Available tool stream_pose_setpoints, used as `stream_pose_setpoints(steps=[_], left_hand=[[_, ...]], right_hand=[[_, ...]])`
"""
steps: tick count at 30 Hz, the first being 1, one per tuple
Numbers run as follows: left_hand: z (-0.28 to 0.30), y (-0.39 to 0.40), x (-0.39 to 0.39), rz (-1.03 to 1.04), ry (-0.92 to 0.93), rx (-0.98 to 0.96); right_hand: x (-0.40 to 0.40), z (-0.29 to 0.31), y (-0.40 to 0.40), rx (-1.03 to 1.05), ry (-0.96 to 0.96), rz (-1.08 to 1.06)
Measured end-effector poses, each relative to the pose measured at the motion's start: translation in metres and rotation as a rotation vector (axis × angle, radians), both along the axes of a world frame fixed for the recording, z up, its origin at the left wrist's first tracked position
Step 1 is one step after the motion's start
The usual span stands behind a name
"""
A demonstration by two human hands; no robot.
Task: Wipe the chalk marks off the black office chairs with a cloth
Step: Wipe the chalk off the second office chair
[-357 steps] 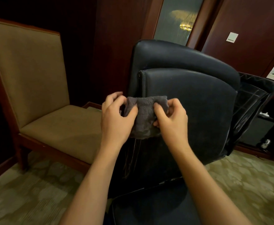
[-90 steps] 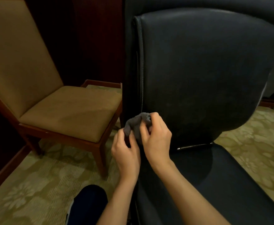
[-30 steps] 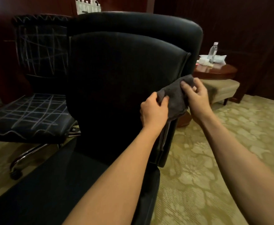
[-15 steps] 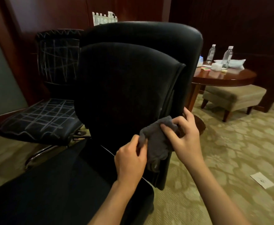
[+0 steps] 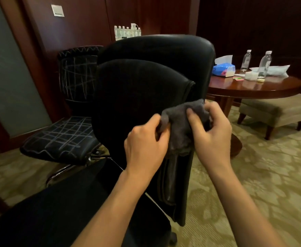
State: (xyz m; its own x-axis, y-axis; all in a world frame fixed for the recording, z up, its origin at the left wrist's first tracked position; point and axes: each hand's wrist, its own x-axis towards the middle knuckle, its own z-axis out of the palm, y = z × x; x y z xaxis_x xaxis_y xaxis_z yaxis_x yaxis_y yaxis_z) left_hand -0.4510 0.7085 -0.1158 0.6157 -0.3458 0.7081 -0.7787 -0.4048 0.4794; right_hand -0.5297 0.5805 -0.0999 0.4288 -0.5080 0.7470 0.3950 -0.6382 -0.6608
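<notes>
Patterned carpet (chairs, round table, footstool)

My left hand and right hand hold the cloth against the near chair's right edge. A chalk-marked chair stands behind-left; behind-right, bottles and apparently a tissue pack sit on the surface.

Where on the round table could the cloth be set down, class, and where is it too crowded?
The round table's near and left rim, in front of the tissue pack, is bare wood. The far right side is crowded: two water bottles, a white box and a plastic bag.
</notes>
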Motion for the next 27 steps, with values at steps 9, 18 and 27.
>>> stream_pose_setpoints(steps=[9,18,27], left_hand=[[-0.004,0.009,-0.018,-0.028,-0.057,-0.009],[0.045,-0.019,-0.004,-0.145,0.107,-0.088],[-0.035,0.036,-0.018,-0.019,0.129,0.165]], right_hand=[[-0.011,-0.015,0.001,-0.037,-0.103,-0.057],[-0.003,0.016,0.003,0.008,-0.126,-0.02],[-0.015,-0.075,0.01,-0.042,0.017,-0.106]])
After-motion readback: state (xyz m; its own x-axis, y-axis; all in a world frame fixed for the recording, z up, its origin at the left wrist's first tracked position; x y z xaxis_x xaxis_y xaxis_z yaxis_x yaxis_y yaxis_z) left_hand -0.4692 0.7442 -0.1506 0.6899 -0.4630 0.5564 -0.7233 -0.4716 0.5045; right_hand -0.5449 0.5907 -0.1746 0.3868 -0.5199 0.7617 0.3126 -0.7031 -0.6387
